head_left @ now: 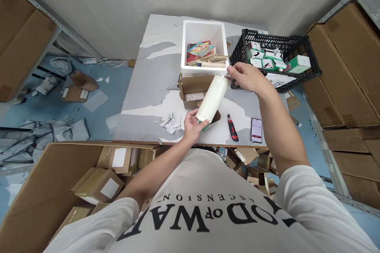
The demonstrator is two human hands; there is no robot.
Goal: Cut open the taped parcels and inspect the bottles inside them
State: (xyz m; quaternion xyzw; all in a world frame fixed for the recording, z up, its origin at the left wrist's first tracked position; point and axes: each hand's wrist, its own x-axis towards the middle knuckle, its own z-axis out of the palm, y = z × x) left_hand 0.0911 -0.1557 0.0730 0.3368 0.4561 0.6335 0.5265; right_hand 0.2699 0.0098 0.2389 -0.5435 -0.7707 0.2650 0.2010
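A cream-white cylindrical bottle is tilted between my two hands above the table. My left hand is closed around its near, lower end, where a bit of green shows beside the fingers. My right hand pinches at its far, upper end; the fingertips partly hide that end. Under the bottle sits an open brown cardboard box with a pale packet inside. Another open cardboard piece, partly hidden by the bottle, lies by its lower end.
A white foam box with books stands behind. At right is a black crate of green-and-white boxes. A utility knife, a phone and crumpled paper lie on the table. A big carton of parcels stands front left.
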